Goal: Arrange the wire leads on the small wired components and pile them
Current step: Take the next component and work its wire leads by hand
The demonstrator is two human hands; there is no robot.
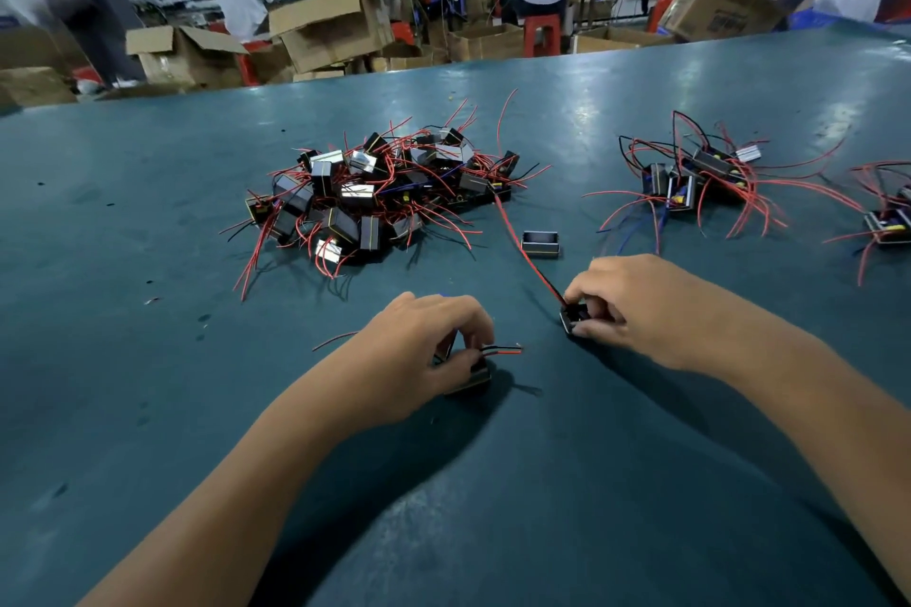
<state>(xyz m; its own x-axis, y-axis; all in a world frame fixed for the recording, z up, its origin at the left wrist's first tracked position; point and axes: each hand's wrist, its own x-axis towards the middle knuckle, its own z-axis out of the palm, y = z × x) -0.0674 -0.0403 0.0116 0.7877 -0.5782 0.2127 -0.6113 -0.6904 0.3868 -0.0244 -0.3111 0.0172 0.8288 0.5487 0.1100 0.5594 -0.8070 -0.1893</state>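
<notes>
My left hand [419,350] grips a small black wired component [473,372] against the table, with its red and black leads [503,350] sticking out to the right. My right hand [636,306] pinches a second black component [574,316]. From it a long red-and-black lead [527,259] stretches up-left toward the big heap. That heap of black components with tangled red wires [379,192] lies at the table's centre. A smaller pile [700,177] lies at the right.
A single open black casing [541,244] stands between the heap and my right hand. More wired components [887,222] sit at the far right edge. The green table [148,261] ends at the back, where cardboard boxes [325,30] and seated people are.
</notes>
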